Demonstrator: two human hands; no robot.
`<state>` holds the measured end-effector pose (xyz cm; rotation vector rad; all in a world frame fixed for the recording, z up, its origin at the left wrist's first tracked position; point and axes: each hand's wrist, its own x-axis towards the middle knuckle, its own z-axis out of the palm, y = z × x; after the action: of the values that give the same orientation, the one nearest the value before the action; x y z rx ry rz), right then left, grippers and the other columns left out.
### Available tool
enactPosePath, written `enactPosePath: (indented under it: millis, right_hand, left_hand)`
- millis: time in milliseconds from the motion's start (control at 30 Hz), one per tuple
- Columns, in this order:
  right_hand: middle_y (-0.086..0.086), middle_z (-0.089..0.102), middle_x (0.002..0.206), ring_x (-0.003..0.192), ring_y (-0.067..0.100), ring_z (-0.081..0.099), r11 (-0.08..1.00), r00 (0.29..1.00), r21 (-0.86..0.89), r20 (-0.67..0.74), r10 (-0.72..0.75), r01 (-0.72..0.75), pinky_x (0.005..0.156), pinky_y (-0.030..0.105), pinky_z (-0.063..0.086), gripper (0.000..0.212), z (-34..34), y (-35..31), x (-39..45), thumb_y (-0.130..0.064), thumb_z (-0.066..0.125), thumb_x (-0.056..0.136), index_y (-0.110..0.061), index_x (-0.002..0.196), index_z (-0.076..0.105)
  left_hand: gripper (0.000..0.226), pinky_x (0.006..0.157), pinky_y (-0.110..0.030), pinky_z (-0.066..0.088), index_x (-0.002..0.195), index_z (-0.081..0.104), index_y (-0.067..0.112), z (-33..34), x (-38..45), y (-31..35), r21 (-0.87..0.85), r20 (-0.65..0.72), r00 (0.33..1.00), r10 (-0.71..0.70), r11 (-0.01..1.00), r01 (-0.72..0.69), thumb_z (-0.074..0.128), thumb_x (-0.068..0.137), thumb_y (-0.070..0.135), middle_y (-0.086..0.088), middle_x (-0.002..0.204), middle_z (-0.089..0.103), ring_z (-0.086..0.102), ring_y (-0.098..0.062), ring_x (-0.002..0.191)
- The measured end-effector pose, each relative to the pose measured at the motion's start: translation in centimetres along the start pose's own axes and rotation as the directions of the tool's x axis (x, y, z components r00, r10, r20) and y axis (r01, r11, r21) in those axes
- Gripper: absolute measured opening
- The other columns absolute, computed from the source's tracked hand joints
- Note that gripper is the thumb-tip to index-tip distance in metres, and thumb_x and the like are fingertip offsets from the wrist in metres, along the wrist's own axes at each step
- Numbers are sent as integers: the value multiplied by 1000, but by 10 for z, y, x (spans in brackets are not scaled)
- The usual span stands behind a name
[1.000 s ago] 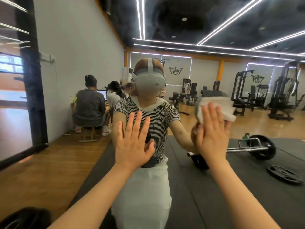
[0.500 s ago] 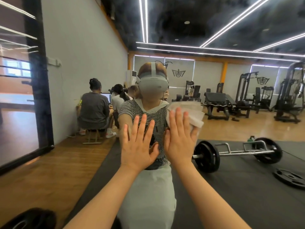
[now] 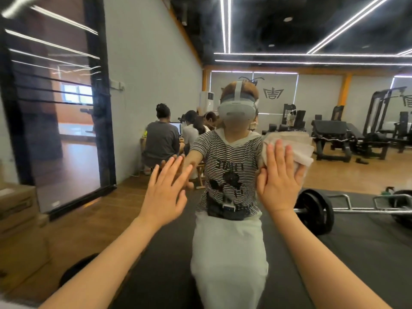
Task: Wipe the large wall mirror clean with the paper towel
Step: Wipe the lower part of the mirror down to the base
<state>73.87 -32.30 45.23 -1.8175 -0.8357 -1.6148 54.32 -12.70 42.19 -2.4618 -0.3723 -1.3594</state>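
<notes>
My right hand (image 3: 278, 177), fingers spread flat, presses a folded paper towel (image 3: 294, 146) to the wall mirror (image 3: 289, 253); left of it my left hand (image 3: 165, 195) rests flat on the glass. The towel looks soft and light, best held under the palm. Beyond it, the mirror shows a gym floor with a barbell (image 3: 334, 208).
</notes>
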Motion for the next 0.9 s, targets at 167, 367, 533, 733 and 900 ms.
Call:
enactPosePath:
  millis: [167, 367, 533, 733, 900]
  right_hand:
    - [14, 38, 151, 141, 29, 24, 1000, 1000, 21, 0, 4, -4, 116, 44, -2, 60, -2, -1, 1, -27, 36, 91, -13, 149, 27]
    - [16, 39, 150, 141, 28, 24, 991, 999, 129, 26, 33, -36, 115, 50, 8, 56, -5, 2, -1, -28, 36, 93, -8, 145, 39]
    - [16, 37, 151, 141, 28, 25, 982, 991, 136, -1, 131, -129, 112, 56, 16, 56, -2, -4, 1, -27, 35, 94, -5, 145, 39]
    - [7, 20, 159, 146, 23, 13, 990, 991, 144, 133, -5, -14, 110, 59, 17, 68, 24, -124, -4, -25, 35, 88, -14, 152, 16]
    - [0, 23, 158, 148, 18, 12, 975, 963, 89, 164, -215, 203, 109, 51, 24, 64, 25, -112, -1, -24, 41, 89, -18, 150, 26]
  left_hand:
    - [68, 119, -41, -5, 152, 18, 21, 5, -6, -37, -3, -97, 963, -251, 968, 252, 36, 88, 34, -13, 159, 18, 9, -26, 147]
    - [69, 119, -38, -12, 152, 17, 12, 30, -3, -38, 29, -192, 930, -314, 945, 325, 34, 88, 32, -13, 158, 14, -6, -18, 148]
    - [69, 119, -41, -10, 152, 16, 12, 37, -4, -41, 55, -251, 925, -285, 950, 308, 33, 88, 32, -12, 158, 14, -8, -17, 149]
    - [69, 119, -42, -9, 152, 16, 13, 39, -4, -43, 47, -270, 920, -285, 950, 308, 34, 88, 32, -13, 157, 17, -5, -20, 149]
    - [76, 119, -42, -9, 156, 5, 20, 40, -4, -45, 38, -269, 925, -269, 957, 289, 35, 86, 32, -9, 158, 13, -10, -15, 149]
